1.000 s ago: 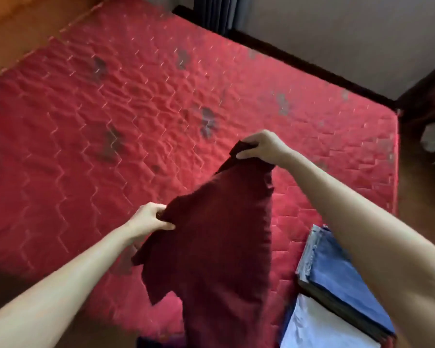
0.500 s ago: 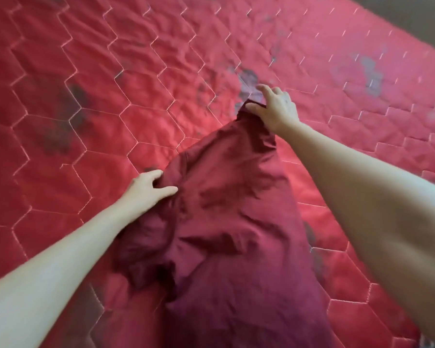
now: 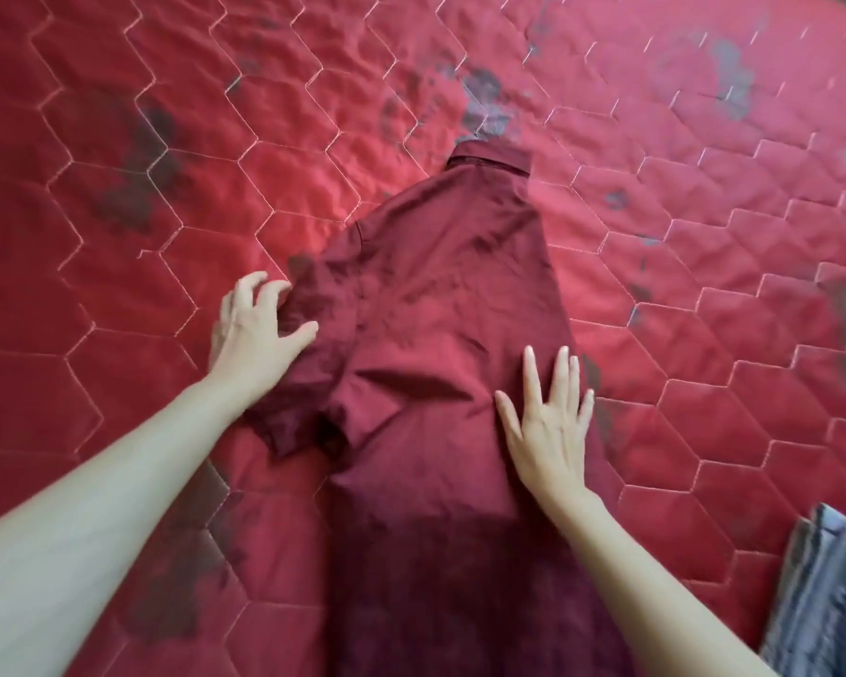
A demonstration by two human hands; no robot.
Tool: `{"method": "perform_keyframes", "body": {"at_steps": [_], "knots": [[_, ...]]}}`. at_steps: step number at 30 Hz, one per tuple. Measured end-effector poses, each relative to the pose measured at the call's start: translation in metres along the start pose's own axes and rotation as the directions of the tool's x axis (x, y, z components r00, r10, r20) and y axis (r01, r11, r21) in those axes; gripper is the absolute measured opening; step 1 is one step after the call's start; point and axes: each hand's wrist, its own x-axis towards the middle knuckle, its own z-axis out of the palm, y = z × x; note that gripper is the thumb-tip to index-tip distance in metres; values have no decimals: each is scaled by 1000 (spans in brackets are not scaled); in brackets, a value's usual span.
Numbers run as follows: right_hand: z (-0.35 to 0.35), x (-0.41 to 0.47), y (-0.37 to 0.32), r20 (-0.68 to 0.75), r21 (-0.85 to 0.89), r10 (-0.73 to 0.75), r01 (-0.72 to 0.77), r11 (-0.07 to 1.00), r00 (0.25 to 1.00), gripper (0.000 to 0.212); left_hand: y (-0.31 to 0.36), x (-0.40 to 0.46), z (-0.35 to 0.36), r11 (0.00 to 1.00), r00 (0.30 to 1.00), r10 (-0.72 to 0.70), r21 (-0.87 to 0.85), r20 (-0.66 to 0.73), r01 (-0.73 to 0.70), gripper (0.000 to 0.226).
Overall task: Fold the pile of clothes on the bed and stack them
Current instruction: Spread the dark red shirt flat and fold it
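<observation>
Our right hand (image 3: 550, 427) lies flat on the maroon shirt (image 3: 440, 364), fingers straight and slightly spread, palm pressing the cloth down near the shirt's right edge. Our left hand (image 3: 252, 334) sits at the shirt's left side, fingers bent and parted, thumb out over the cloth; fingertips touch the bunched fabric above the sleeve (image 3: 304, 412), but we cannot tell whether they pinch it or only rest on it. Hands well apart, the shirt body between them. Half a second ago the right hand pinched the collar end with the shirt rumpled and partly raised, and the left gripped its near-left edge; a second ago both held it hanging in the air. Now the shirt is spread lengthwise on the mattress (image 3: 118, 334), collar (image 3: 489, 158) toward the far edge, hem running off the near bottom of view, short sleeve folded out at the left. The right hand has left the collar and come back to the middle of the cloth. The mattress is red, quilted in stitched hexagons, with dark grey blotches scattered across it, several near the collar and toward the far right corner. At the near right edge of the mattress lies a folded piece of blue denim (image 3: 831, 593), apart from the shirt. The lower part of the shirt lies in shadow.
</observation>
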Motion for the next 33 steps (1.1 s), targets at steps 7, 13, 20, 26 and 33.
{"method": "perform_keyframes", "body": {"at_steps": [7,13,20,26,33], "knots": [[20,-113,58,33,-37,68,-67,997,997,66,-26,-164,67,987,994,101,129,-48,-94,62],[25,-199,90,7,14,60,-60,998,998,63,-10,-305,116,999,998,54,-5,29,-54,70],[10,-276,122,-38,157,163,-156,975,986,57,38,-369,125,877,952,-305,-381,29,293,63],[-12,-279,104,207,334,372,-422,843,905,37,36,-360,120,759,844,-498,-370,200,535,46],[-78,-283,77,532,833,-60,-535,-140,844,17,50,-365,25,291,899,-160,-850,409,438,12]]}}
